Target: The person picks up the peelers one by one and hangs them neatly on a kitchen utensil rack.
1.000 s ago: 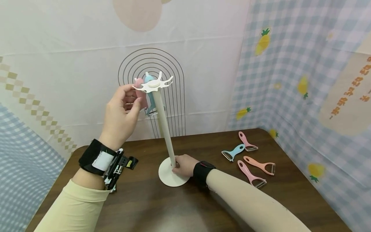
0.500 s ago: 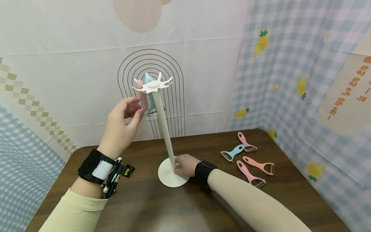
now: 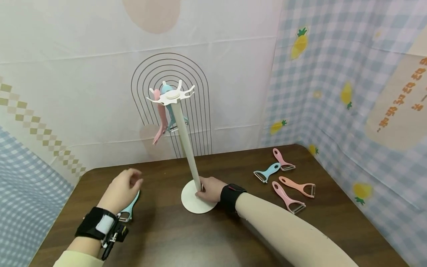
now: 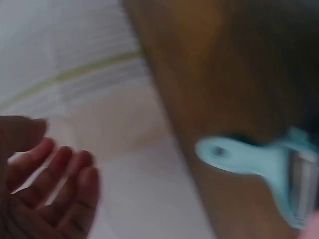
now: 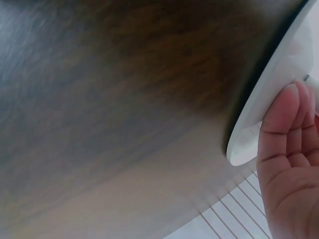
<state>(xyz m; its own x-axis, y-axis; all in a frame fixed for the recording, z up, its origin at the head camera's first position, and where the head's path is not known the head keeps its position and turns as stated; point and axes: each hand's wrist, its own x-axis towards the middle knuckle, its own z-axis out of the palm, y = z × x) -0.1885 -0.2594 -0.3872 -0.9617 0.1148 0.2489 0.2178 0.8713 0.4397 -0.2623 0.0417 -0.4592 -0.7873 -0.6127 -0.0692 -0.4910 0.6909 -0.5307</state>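
Note:
A white stand with a round base and a ring of hooks on top stands upright on the table. My right hand holds the foot of its pole, just above the base. From the hooks hang a pink peeler and, behind the pole, a light blue peeler. My left hand, fingers loosely bent and holding nothing, is over the left part of the table. Partly hidden beside it lies another blue peeler, seen blurred as a blue peeler in the left wrist view.
On the right of the table lie a pink peeler, a blue peeler, an orange peeler and another pink peeler. A printed cloth hangs along the table's back edge. A pink patch shows in the left wrist view's corner.
My left hand has let go of the pink peeler, which now hangs on the stand, and has moved down and left to the blue peeler. My right hand has stayed at the pole's foot.

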